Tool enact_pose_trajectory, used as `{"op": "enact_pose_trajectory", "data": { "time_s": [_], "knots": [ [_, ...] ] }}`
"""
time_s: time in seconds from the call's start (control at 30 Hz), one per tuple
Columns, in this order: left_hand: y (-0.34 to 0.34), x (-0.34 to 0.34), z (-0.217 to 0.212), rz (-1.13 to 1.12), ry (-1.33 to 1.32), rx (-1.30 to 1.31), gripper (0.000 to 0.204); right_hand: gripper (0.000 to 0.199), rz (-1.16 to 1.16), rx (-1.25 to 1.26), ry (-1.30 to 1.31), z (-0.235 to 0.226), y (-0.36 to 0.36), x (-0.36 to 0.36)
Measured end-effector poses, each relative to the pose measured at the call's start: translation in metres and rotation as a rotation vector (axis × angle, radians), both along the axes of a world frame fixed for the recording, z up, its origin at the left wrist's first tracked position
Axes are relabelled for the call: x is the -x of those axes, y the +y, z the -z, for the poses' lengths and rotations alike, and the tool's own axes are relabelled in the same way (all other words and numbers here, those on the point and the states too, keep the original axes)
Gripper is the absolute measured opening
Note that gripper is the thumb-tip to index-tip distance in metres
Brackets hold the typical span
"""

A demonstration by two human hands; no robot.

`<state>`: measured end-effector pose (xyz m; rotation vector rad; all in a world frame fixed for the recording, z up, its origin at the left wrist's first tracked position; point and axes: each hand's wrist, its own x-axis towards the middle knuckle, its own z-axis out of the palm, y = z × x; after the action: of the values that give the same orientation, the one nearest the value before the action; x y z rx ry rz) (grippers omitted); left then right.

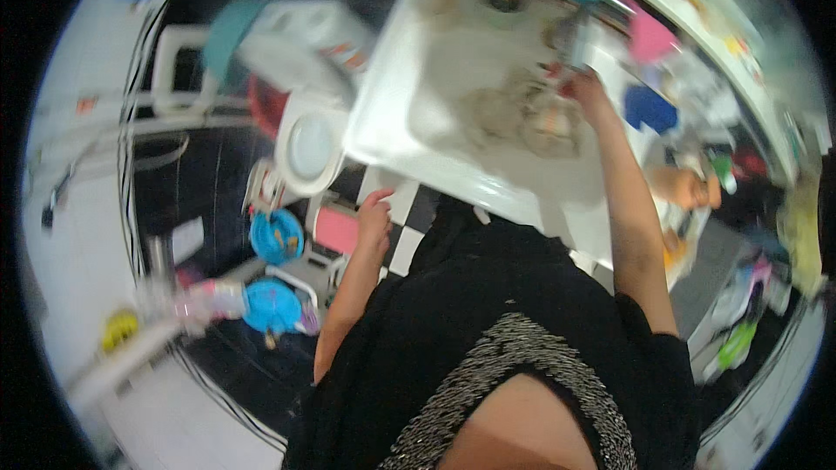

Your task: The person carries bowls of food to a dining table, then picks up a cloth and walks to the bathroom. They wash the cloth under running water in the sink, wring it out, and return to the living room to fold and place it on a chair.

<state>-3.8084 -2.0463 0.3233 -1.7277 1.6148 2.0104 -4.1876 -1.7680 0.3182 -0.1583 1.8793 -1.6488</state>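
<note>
A white tub (509, 196) lies before me with shallow, murky-looking water. My right hand (585, 91) reaches over its right part, fingers closed around something blurred and reddish that I cannot make out. Just beyond the hand is a grey, tap-like shape (579, 39), smeared by motion. Beneath and left of the hand lies a pale greyish-beige bundle (522, 117), perhaps wet cloth; its kind is unclear. My left hand (374, 219) hangs outside the tub near its left corner, empty, its fingers loosely bent and apart.
Left of the tub stands a white toilet (309, 146). Below it are a pink-topped stool (337, 229) and blue basins (277, 237). Along the tub's right side sit a dark blue cloth (650, 108), a pink item (649, 35) and an orange-brown bottle-like container (684, 187).
</note>
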Motion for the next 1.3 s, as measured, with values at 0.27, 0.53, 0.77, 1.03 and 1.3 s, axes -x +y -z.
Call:
{"op": "enact_pose_trajectory", "data": {
  "time_s": [0.27, 0.53, 0.77, 1.03, 1.3],
  "knots": [
    [-0.094, -0.072, 0.069, -0.003, -0.196, 0.218, 0.046, 0.024, 0.332, 0.394, -0.684, 0.016, -0.042, -0.020],
    [-0.179, -0.107, 0.044, 0.266, -0.243, 0.606, 0.039, 0.039, 0.389, 0.406, -0.655, 0.008, -0.050, -0.014],
    [-0.175, -0.012, -0.071, -0.300, 0.744, -0.582, 0.073, 0.015, 0.471, 0.348, -0.599, -0.025, -0.069, -0.033],
    [-0.128, 0.098, -0.074, -0.024, 0.845, -1.012, 0.087, 0.012, 0.622, 0.463, -0.499, 0.023, -0.025, -0.016],
    [0.045, 0.275, 0.054, 0.169, 0.483, -1.229, 0.078, 0.032, 0.060, -0.027, 0.211, 0.002, -0.078, -0.092]
  ]
}}
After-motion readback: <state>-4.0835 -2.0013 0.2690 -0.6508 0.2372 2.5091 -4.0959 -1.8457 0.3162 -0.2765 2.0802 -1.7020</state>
